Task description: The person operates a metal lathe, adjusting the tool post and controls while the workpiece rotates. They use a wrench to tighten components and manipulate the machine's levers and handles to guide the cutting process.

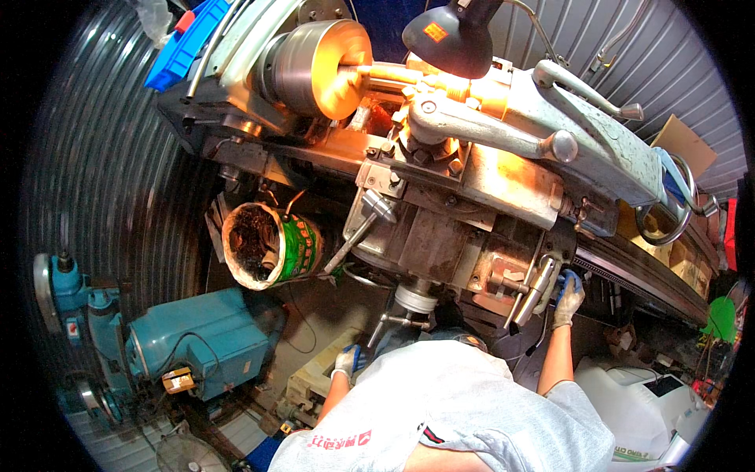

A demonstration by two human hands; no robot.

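Observation:
My right hand [569, 300], in a white glove with blue-coated fingers, is at the right end of a metal lathe's carriage [440, 248]. Its fingers look curled beside the metal levers [538, 289]; what they close on is hidden. Low and to the left, my left hand [347, 361] wears a matching glove beside my dark trouser leg, below the crank handle [405, 320] of the cross-slide, and apart from it. Its fingers are mostly hidden. Above, the lathe chuck [318, 69] looks blurred, as if turning, with a lamplit metal rod [393, 73] extending from it.
A black lamp [452, 39] hangs over the tool post handle [495, 130]. A bucket [253, 248] of dark shavings stands under the lathe's left part. At lower left are a teal machine [200, 342] and a fan [187, 455]. White sacks [625, 413] lie at lower right.

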